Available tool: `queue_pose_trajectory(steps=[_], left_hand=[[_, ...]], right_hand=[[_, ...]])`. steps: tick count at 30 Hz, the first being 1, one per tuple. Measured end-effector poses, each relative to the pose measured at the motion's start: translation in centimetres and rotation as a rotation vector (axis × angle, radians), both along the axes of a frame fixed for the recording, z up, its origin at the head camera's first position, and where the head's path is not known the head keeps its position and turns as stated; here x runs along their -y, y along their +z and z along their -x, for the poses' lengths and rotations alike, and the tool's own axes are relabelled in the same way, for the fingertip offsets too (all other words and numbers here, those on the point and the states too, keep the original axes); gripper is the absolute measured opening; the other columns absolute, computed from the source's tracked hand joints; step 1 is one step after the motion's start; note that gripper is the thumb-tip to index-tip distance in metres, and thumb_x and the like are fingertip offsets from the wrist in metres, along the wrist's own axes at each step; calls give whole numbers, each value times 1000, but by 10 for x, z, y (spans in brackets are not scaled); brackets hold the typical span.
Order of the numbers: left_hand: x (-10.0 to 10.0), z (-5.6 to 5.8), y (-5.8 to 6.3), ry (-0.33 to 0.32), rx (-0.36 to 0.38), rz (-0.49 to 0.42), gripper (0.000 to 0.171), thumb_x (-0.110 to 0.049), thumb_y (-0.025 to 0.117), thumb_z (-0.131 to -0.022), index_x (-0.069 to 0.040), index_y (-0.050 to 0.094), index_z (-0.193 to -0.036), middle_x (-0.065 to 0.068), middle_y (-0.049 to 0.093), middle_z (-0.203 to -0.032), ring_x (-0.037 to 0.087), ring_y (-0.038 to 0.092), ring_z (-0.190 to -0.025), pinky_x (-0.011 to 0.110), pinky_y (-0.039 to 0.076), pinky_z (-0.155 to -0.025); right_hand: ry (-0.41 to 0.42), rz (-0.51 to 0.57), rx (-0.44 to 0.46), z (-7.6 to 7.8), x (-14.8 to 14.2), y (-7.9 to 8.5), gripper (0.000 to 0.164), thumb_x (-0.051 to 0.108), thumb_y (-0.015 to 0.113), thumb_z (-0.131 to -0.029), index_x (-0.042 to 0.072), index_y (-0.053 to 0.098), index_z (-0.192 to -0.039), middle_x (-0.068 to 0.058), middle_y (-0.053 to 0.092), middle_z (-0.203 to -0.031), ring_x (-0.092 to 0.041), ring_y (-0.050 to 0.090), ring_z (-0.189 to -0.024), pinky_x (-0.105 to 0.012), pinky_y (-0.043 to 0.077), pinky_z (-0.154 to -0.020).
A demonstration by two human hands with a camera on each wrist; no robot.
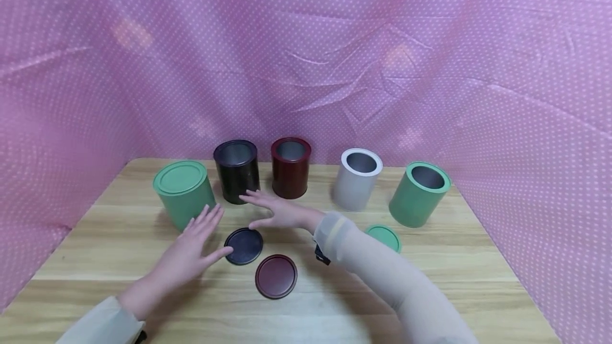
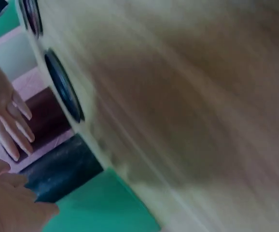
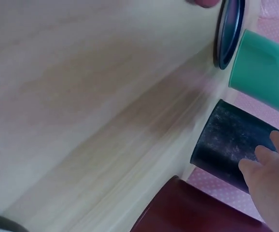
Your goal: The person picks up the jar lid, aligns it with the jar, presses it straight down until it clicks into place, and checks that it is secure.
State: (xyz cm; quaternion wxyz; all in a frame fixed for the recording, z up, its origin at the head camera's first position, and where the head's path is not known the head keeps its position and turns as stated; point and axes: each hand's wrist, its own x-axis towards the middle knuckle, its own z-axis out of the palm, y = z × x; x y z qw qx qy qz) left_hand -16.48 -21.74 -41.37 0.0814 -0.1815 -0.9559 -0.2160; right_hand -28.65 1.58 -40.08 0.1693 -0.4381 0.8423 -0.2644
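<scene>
My left hand [image 1: 186,254] has its fingers extended beside the front of a green can [image 1: 185,200] topped by its green lid. The thumb reaches over the edge of a black lid [image 1: 245,247] in the head view. With fingers spread and nothing in them, my right hand [image 1: 282,213] hovers behind that lid, before an open black can [image 1: 239,177] and an open dark red can [image 1: 290,171]. Its fingertips overlap the black can in the right wrist view. A dark red lid [image 1: 276,276] lies flat on the table in front of the black one.
Farther right stand an open white can [image 1: 351,190] and an open green can [image 1: 415,203]. A green lid [image 1: 385,236] lies on the wooden table [image 1: 459,280], partly behind my right sleeve [image 1: 382,275]. Pink dotted cloth [image 1: 334,57] surrounds the table's back and sides.
</scene>
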Motion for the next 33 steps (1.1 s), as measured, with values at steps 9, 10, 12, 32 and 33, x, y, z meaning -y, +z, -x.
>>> queue_pose_trajectory(steps=[9, 10, 12, 32, 33], left_hand=[[-21, 4, -16, -10, 49, 43, 85, -43, 69, -87, 1, 30, -150, 21, 28, -156, 44, 26, -142, 64, 25, -111], [-20, 3, -18, -8, 54, 44, 86, -43, 69, -87, 0, 30, -150, 21, 28, -156, 44, 26, -142, 65, 26, -110], [-18, 3, -21, -5, 70, 51, 86, -43, 69, -87, -1, 29, -150, 22, 26, -156, 45, 26, -142, 65, 27, -110], [-10, 4, -39, -16, 203, 106, 97, -60, 65, -83, -3, 28, -152, 30, 25, -154, 51, 24, -140, 70, 27, -105], [-10, 4, -39, -14, 206, 108, 97, -60, 65, -83, -3, 28, -152, 31, 26, -153, 51, 25, -140, 70, 27, -105]], right_hand=[[21, -28, 11, -4, -16, -15, 76, 37, 65, -92, 18, 26, -155, -7, 15, -163, -30, 14, -150, -44, 18, -121], [35, -30, 16, -5, -15, -17, 76, 37, 65, -92, 18, 25, -155, -8, 15, -163, -30, 13, -150, -43, 18, -121], [57, -42, 25, -6, -14, -19, 77, 38, 64, -92, 17, 24, -155, -11, 13, -163, -30, 12, -150, -42, 17, -122], [114, -198, -16, -12, -5, -38, 79, 42, 67, -89, 21, 27, -154, -6, 19, -162, -22, 11, -151, -38, 15, -122], [121, -206, -17, -12, -5, -38, 80, 42, 67, -89, 21, 27, -154, -6, 19, -162, -23, 10, -151, -38, 14, -122]])
